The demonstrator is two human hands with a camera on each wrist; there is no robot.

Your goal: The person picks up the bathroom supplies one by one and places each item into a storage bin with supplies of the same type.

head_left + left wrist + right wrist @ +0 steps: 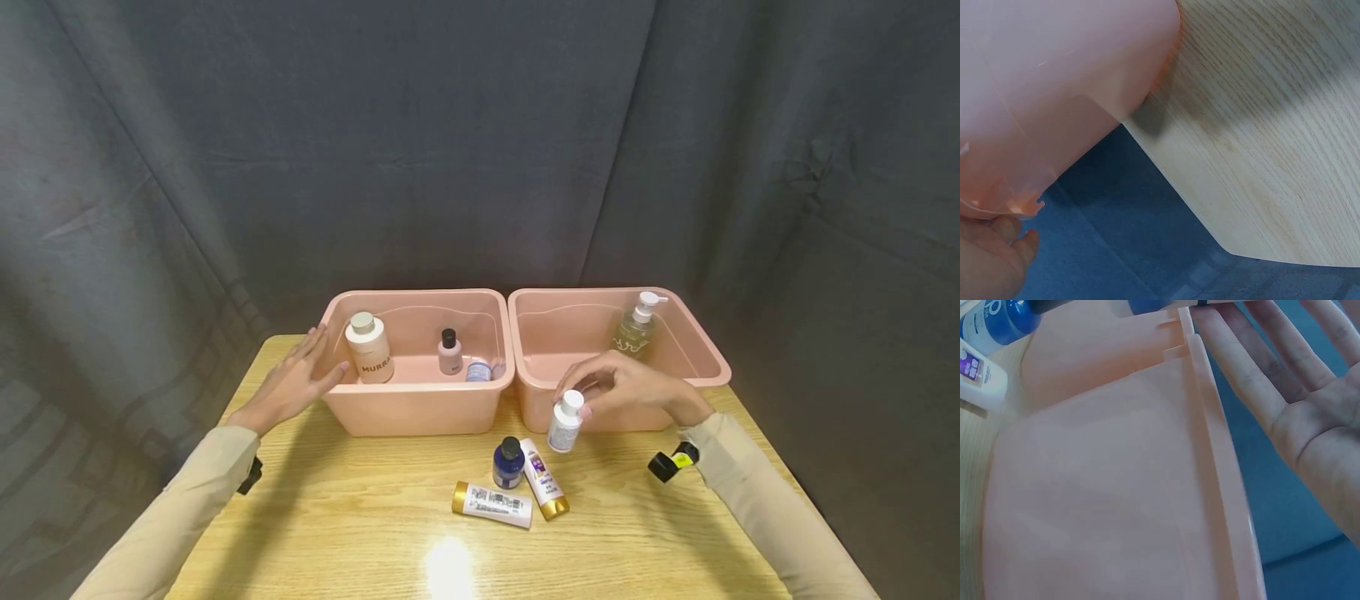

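My right hand [618, 383] pinches a small white bottle [564, 423] with a white cap. It holds the bottle in front of the right pink bin [622, 410], and in the right wrist view only part of what the fingertips hold shows at the top edge. My left hand [294, 382] rests at the left rim of the left pink bin [416, 414], its fingers extended. Seen from the left wrist, the fingers touch that bin's edge. Below the held bottle, a dark blue bottle [508, 465] stands beside a white tube [542, 475] with a gold cap.
A second gold-capped tube [495, 505] lies nearer on the wooden table [360, 533]. The left bin contains a large white bottle [371, 350], a pink black-capped bottle [450, 354] and a blue-and-white container [478, 372]. In the right bin stands a pump bottle [634, 329].
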